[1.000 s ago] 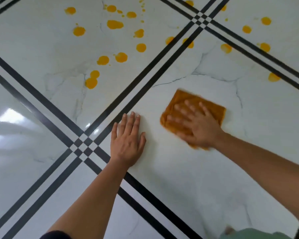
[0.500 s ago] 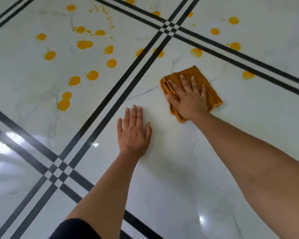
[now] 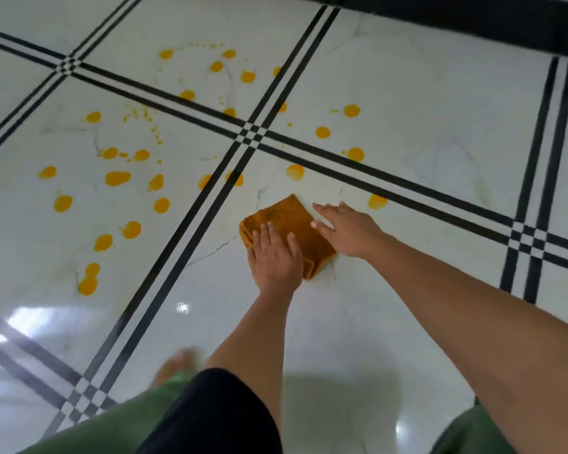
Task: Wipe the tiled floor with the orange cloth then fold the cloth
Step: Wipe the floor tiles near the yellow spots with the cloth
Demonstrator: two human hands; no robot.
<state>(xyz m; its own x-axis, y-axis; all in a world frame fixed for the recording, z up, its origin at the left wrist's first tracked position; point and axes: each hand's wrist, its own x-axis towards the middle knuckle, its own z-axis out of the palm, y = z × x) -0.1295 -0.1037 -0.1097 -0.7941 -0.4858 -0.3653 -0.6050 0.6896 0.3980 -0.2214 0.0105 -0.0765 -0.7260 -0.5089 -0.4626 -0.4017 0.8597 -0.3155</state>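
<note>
The folded orange cloth (image 3: 286,229) lies on the tiled floor (image 3: 407,290), long axis running away-left to near-right, pinned under the flat, spread left hand (image 3: 275,257), with the open right hand (image 3: 348,229) just right, nearer the remaining spills (image 3: 377,201).

Cloth (image 3: 289,229) on floor (image 3: 423,103); left hand (image 3: 275,257) atop it, right hand (image 3: 350,229) at 3 o'clock, spills (image 3: 118,177) at 10.

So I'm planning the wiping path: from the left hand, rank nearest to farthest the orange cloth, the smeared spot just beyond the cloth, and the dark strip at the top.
1. orange cloth, under the left hand.
2. smeared spot, beyond the cloth.
3. dark strip, far top edge.
</note>
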